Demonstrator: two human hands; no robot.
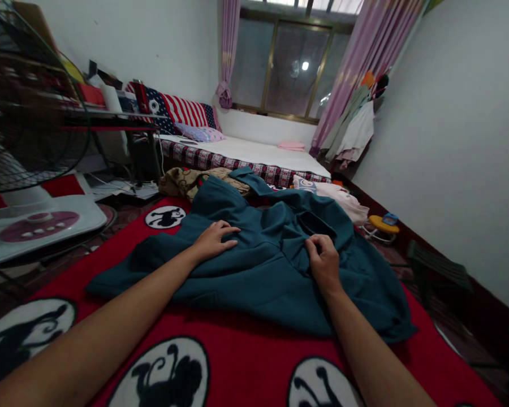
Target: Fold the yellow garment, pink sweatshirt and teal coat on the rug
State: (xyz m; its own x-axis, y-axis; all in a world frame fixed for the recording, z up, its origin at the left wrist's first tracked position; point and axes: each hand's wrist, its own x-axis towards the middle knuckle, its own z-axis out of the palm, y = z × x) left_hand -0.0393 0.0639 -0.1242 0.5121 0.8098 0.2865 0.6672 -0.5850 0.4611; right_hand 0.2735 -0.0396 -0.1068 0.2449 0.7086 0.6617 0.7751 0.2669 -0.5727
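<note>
Loosely spread across the red blanket (246,350), the teal garment (246,282) looks plain and matte, rumpled into soft folds, with a seam running near its middle and a dark, band-edged opening toward the right. The left hand (215,240) rests on the cloth, fingers slightly parted; the right hand (323,259) pinches a fold beside that opening.

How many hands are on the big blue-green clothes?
2. The left hand rests on the blue-green garment with fingers apart, and the right hand pinches its cloth farther right. Neither hand is hidden.
</note>
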